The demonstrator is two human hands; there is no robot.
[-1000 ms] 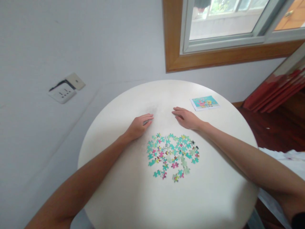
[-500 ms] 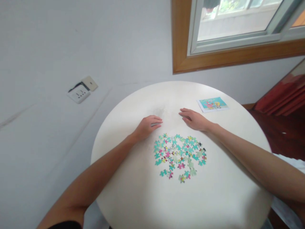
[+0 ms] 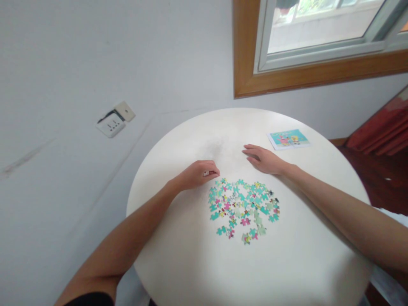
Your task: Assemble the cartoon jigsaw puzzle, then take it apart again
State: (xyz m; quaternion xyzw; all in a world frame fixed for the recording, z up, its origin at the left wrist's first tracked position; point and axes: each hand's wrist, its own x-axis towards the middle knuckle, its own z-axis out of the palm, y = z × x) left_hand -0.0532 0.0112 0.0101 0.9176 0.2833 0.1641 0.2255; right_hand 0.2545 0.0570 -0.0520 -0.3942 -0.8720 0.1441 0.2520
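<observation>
Loose jigsaw puzzle pieces (image 3: pixel 245 222), mostly teal with pink, yellow and pale green ones, lie scattered in a patch on the white round table (image 3: pixel 191 255). At the upper left edge of that patch is my left hand (image 3: pixel 203 174), its thumb and fingertips brought together in a pinch. Whatever may be between those tips is too small to make out. My right hand (image 3: pixel 263 159) rests on the table beyond the upper right of the pieces, fingers stretched out, holding nothing.
A small picture sheet (image 3: pixel 288 139) with pink and yellow cartoon figures lies at the far right of the table. A white wall with a socket (image 3: pixel 111 124) borders the left side. Behind the table is a wood-framed window (image 3: pixel 245 80); a red curtain (image 3: pixel 379 127) hangs at right.
My left hand's fingers have closed from a loose, parted shape into a pinch, nearer the pieces. My right hand stays flat. The whole view has shifted slightly.
</observation>
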